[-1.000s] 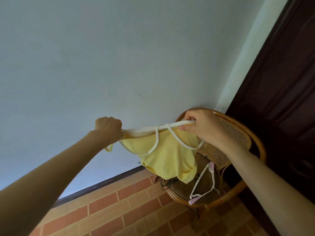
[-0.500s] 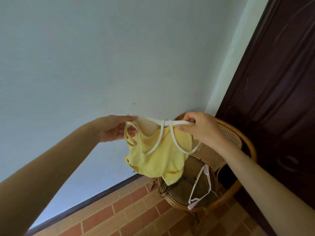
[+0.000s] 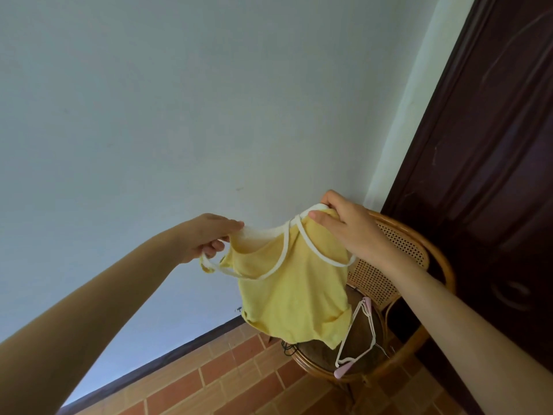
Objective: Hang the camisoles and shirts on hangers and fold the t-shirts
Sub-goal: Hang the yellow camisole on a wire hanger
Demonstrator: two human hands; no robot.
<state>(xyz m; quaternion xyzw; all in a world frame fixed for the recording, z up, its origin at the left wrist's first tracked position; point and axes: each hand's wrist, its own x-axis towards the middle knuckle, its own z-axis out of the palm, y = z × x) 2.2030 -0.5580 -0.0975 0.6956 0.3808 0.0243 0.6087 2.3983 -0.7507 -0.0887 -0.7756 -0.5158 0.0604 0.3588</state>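
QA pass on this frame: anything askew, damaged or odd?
Nothing damaged. The yellow camisole hangs bunched and crooked between the left hand and right hand, straps twisted. White hangers lie loose on the rattan chair seat.

- You have one yellow camisole [image 3: 294, 298] at centre.
- One rattan chair [image 3: 398, 262] sits at 4 o'clock.
- White hangers [image 3: 359, 336] lie on it; their number is unclear.
- Two hands: left hand [image 3: 206, 238], right hand [image 3: 347, 226].

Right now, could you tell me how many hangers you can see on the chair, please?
2 at least: a white and pink hanger lies on the rattan chair seat, and a black hanger pokes out beneath the yellow camisole, which may hide more.
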